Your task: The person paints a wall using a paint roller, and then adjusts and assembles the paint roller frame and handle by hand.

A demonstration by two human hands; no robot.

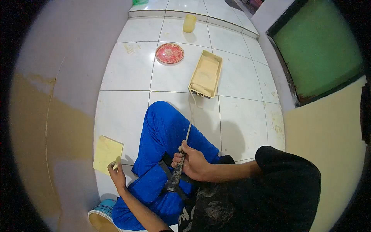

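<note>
A person's right hand (193, 164) wraps 1 paint-crusted, dark handle (175, 179) of a roller, its thin, pale rod (188, 131) running up to the near end of 1 rectangular cream plastic tray (208, 67) on the floor. The left hand (118, 177), fingers curled, meets the lower edge of 1 flat yellow square (108, 149); whether it pinches the edge, the view cannot tell. Creased blue trousers (162, 120), legs folded, come between the 2 hands and the tray, and partly hide 1 round bucket (103, 208). Beyond sit 1 smeared red lid (170, 53) and 1 yellow cylindrical container (189, 23), on glossy white tiles (125, 69) beside a wall (34, 104) patched tan and marked by a thin line.
</note>
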